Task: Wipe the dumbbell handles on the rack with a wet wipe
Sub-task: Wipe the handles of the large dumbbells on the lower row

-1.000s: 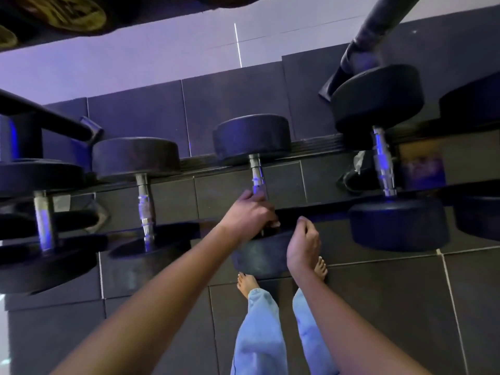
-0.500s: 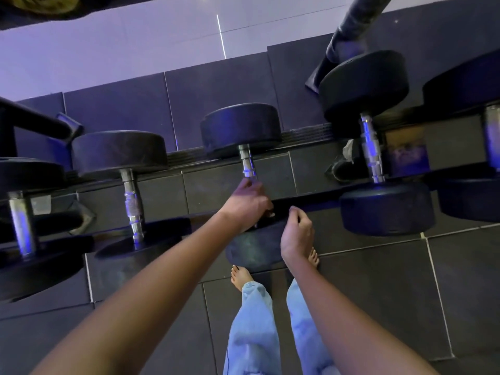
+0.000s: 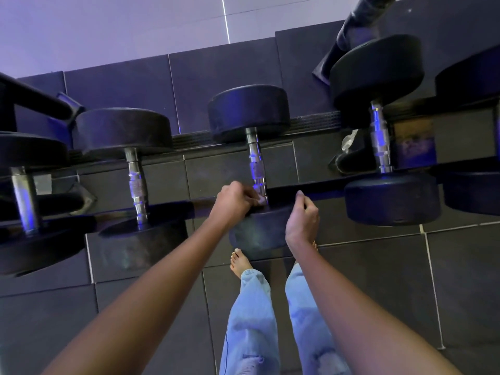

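Several black dumbbells lie across the rack (image 3: pixel 311 189), their metal handles running front to back. My left hand (image 3: pixel 234 200) pinches a small white wet wipe (image 3: pixel 261 200) against the near end of the middle dumbbell's handle (image 3: pixel 255 163), just above its front weight (image 3: pixel 259 234). My right hand (image 3: pixel 302 217) hovers to the right of that handle with loosely curled fingers, holding nothing, beside the front weight. The wipe is mostly hidden by my fingers.
A dumbbell handle (image 3: pixel 137 185) lies to the left, another handle (image 3: pixel 380 142) to the right on a larger dumbbell. Dark floor tiles (image 3: pixel 378 280) lie below the rack. My bare feet and light jeans (image 3: pixel 251 320) stand close to the rack.
My left hand has slid down the middle handle toward the near weight, baring more of the metal. My right hand has loosened from a fist and lifted slightly to the right.
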